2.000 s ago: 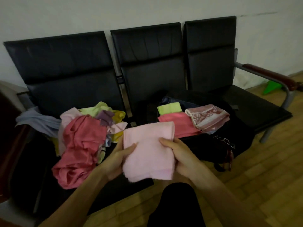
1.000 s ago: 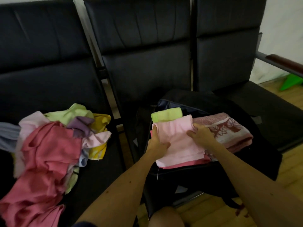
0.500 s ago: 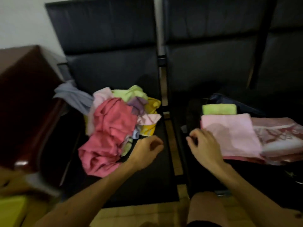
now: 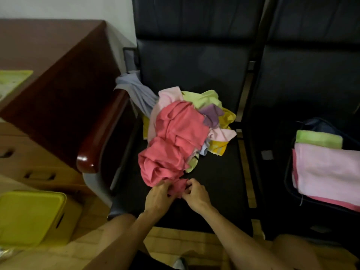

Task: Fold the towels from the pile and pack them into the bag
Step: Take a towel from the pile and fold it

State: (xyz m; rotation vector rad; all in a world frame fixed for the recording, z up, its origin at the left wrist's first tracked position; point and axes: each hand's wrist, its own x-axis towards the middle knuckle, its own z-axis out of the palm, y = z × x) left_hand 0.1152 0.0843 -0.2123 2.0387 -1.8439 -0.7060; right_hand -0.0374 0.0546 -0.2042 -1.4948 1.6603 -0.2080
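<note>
Left hand [image 4: 158, 197] and right hand [image 4: 195, 197] meet at the 6 o'clock edge of the pile [image 4: 194, 121], each pinching the near end of the coral-red towel [image 4: 175, 137] with curled fingers. That towel tops the crumpled heap of pink, green, yellow, purple and grey cloths on the black seat [image 4: 214, 182]. At 3 o'clock from the pile, the dark bag [image 4: 323, 125] holds a folded pink towel [image 4: 327, 168], with a folded green towel [image 4: 319, 139] at its 12 o'clock

the black bench seat [image 4: 218, 184] carries the towel pile [image 4: 181, 133]; the neighbouring seat, the bag [image 4: 292, 184].
</note>
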